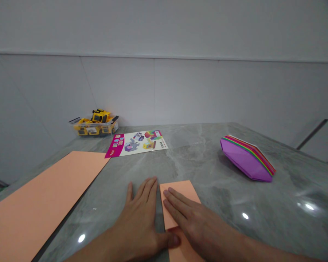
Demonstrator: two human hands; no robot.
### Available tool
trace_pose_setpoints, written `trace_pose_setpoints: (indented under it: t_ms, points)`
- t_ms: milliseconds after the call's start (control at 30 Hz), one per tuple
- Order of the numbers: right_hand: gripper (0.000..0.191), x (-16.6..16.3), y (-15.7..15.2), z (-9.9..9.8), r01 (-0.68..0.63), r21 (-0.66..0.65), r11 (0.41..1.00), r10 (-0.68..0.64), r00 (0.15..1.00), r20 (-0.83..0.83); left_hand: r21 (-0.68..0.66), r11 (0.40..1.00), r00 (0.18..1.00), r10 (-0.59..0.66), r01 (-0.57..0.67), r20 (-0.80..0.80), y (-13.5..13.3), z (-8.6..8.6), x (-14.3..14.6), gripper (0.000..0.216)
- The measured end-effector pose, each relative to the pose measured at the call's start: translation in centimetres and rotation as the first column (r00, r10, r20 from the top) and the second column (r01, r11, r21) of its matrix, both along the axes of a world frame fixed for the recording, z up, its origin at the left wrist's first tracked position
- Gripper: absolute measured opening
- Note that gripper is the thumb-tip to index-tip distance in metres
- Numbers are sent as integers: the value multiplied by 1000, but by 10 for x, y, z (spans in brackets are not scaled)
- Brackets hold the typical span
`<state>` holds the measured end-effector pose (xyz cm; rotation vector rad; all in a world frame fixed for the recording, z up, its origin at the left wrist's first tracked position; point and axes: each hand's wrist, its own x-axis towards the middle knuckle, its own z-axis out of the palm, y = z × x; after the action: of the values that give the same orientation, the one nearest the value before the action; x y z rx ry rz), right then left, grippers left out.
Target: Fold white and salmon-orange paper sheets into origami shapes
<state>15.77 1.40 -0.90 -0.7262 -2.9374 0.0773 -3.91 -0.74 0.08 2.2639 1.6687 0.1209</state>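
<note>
A narrow folded piece of orange paper (177, 185) lies on the grey table in front of me, with a crease or flap edge across it near my thumb. My right hand (192, 220) rests flat on top of this paper, fingers stretched out and pointing up and left. Beside its left edge, my left hand (142, 218) lies palm down on the table, fingers extended forward. The left thumb reaches across onto the lower part of the paper. Part of the paper is hidden under my right hand.
Larger orange sheets (51, 193) lie on the left. A printed craft sheet (138, 143) sits further back, near a clear plastic box (104, 128) of yellow toy vehicles (101, 116). At right rests a purple folded paper piece with rainbow-coloured layers (246, 160). Behind stands a white wall (186, 91).
</note>
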Motion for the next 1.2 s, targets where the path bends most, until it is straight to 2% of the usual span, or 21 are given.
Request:
trace_pose_setpoints:
  t_ms: [167, 367, 500, 700, 867, 1200]
  points:
    - [61, 0, 2, 0, -26, -31, 999, 25, 999, -23, 2, 1000, 1000, 26, -26, 3, -2, 0, 1, 112]
    - [61, -1, 2, 0, -32, -51, 998, 29, 998, -57, 31, 999, 1000, -22, 21, 7, -1, 3, -1, 105]
    - [60, -1, 2, 2, -28, -75, 997, 27, 1000, -15, 33, 999, 999, -38, 38, 4, 0, 4, -3, 106]
    - [64, 0, 4, 1, -20, -111, 994, 20, 1000, -7, 13, 1000, 1000, -11, 11, -13, -2, 0, -2, 111]
    - [66, 2, 4, -2, -33, -126, 991, 31, 999, -17, -21, 1000, 1000, 3, -3, -28, -3, -1, -1, 106]
    - [67, 4, 5, -5, -27, -130, 991, 24, 999, -28, -46, 997, 998, -55, 54, -7, 0, 3, -5, 121]
